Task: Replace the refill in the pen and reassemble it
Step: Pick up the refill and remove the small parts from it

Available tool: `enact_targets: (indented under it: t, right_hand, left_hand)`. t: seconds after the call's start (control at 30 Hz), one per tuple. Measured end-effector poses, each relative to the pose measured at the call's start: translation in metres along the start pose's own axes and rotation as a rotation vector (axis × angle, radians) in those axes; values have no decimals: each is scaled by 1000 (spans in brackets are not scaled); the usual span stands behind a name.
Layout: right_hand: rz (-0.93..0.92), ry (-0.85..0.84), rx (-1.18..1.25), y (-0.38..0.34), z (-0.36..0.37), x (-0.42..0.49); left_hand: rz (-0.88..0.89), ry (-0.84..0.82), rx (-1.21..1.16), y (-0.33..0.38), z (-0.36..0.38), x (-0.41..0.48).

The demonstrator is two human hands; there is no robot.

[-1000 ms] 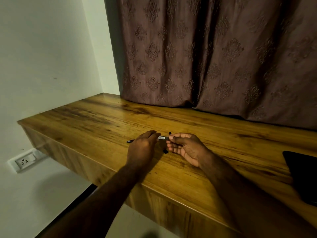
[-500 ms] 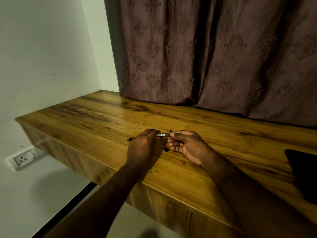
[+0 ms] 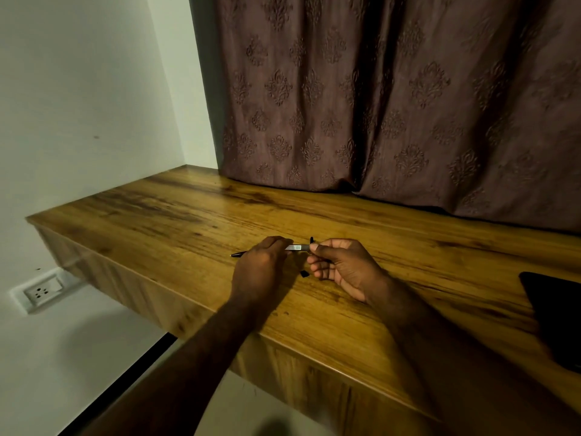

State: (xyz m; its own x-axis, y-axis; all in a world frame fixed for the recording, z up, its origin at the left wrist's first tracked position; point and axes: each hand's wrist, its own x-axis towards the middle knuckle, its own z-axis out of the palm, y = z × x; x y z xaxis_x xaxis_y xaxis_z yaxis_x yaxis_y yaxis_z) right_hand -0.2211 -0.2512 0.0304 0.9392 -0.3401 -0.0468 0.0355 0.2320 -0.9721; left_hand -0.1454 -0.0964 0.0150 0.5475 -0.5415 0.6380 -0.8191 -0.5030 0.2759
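Far left, low on the white wall: one white wall socket point(image 3: 42, 291), rectangular plate with round pin holes. Desk point(image 3: 157, 215) is a thick slab, wood-grain finish, glossy, dark streaks along the grain.

Left hand point(image 3: 259, 269) is over the desk's middle, back of the hand to the camera, fingers curled down around the pen point(image 3: 297, 247). One pen, lying roughly horizontal just above the desk surface and spanning both hands. Its thin dark pointed tip sticks out left of the left hand. A short grey barrel section with a pale printed label shows in the gap between the hands. The rest is hidden under the fingers.

One small black piece point(image 3: 303, 273) lies loose on the desk, near side of the pen, in the gap between the two hands. Too small to identify.

Right hand point(image 3: 342, 269) has its palm turned left, with thumb and forefinger pinching the pen's right end and the other fingers loosely curled. A small black nub stands up at that pinch. Can't tell if it's part of the pen.

Far right: one flat dark object point(image 3: 556, 316), matte black, rounded corner, cut off by the frame edge, well apart from the hands.

Behind, far side: one brown curtain point(image 3: 393, 105), embossed damask motifs, heavy vertical folds, hem resting on the desk.
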Motion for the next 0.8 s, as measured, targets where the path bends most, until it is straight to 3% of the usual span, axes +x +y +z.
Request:
enact_targets:
  t: [0.8]
  right_hand:
    - [-100, 89, -148, 0, -17, 4]
  left_hand:
    - [-73, 9, -44, -1, -3, -1]
